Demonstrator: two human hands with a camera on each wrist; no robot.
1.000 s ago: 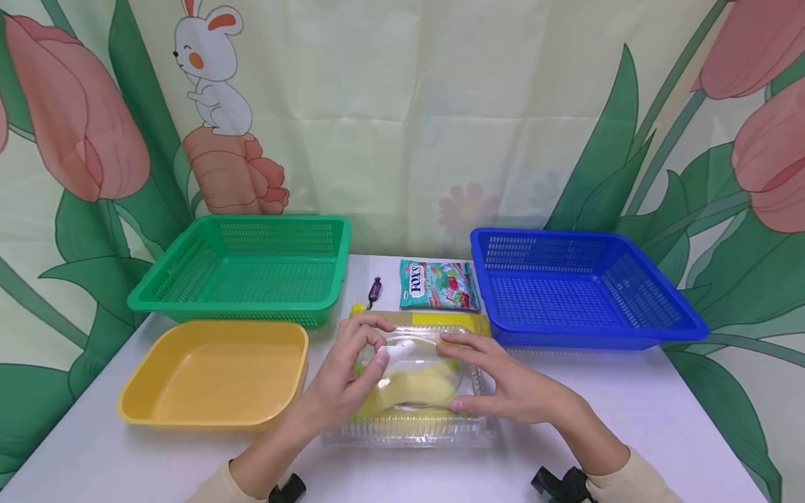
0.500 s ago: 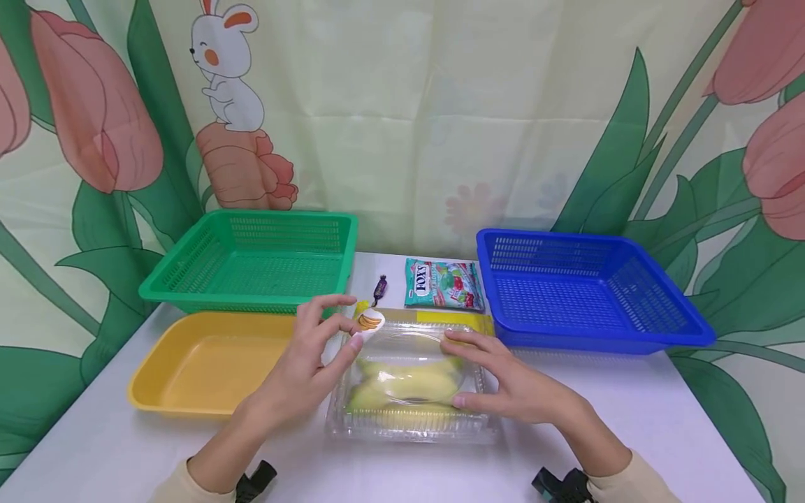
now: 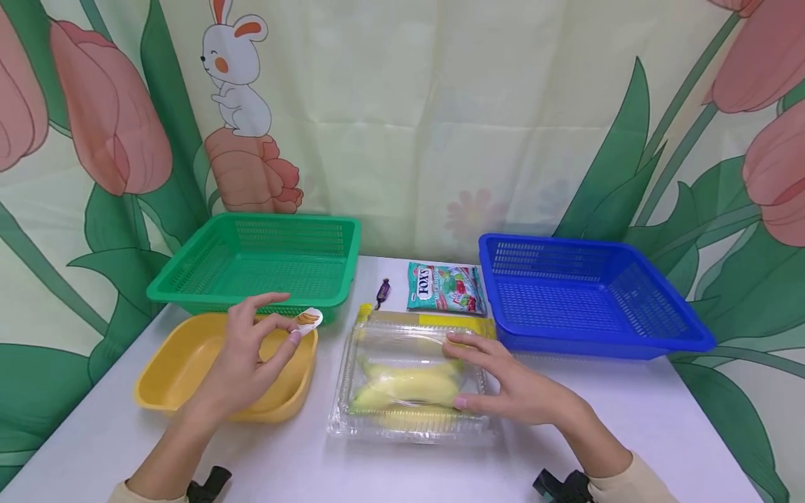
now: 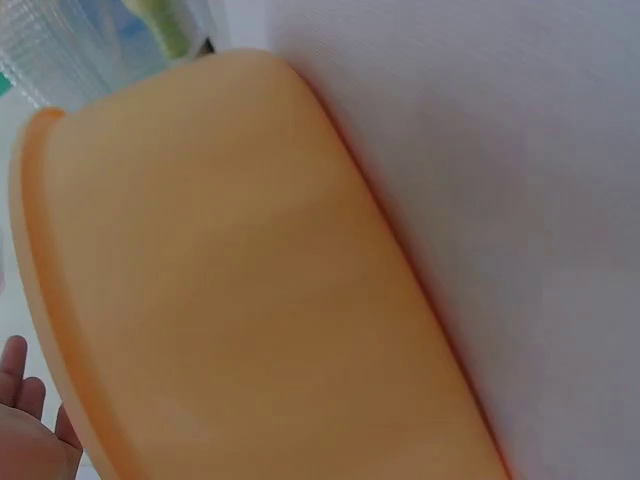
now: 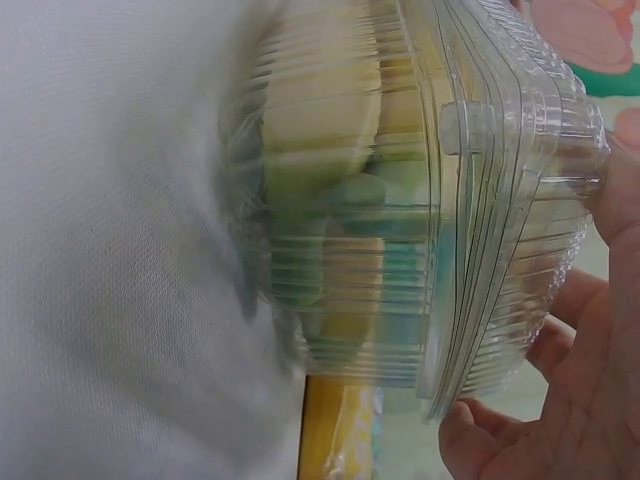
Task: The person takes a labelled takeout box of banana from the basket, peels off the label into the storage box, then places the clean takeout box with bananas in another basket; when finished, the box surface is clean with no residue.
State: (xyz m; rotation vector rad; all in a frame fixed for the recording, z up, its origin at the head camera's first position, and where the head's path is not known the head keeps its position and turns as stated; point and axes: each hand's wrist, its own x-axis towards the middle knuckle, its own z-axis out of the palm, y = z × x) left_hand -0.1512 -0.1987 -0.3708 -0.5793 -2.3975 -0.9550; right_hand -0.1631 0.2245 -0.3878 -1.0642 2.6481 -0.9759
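Observation:
My left hand (image 3: 242,356) pinches a small white oval sticker (image 3: 308,319) with a banana picture, above the right edge of the yellow tub (image 3: 182,349). A clear plastic clamshell box (image 3: 402,344) stands in the middle of the table. Yellow bananas (image 3: 409,386) show through its lid. My right hand (image 3: 506,381) rests on the lid's right side with its fingers spread. In the right wrist view the box (image 5: 340,200) appears from the side, with the hand (image 5: 580,390) against its lid. The tub wall (image 4: 230,260) fills much of the left wrist view.
A green basket (image 3: 270,276) stands behind the tub, and a blue basket (image 3: 585,300) is at the right. Between them lie a purple-wrapped candy (image 3: 383,290) and a Fox's candy bag (image 3: 445,288). A yellow packet (image 3: 453,322) lies behind the box.
My left hand has moved left, away from the box to over the tub, and the sticker in its fingers has come into view. My right hand has stayed on the lid.

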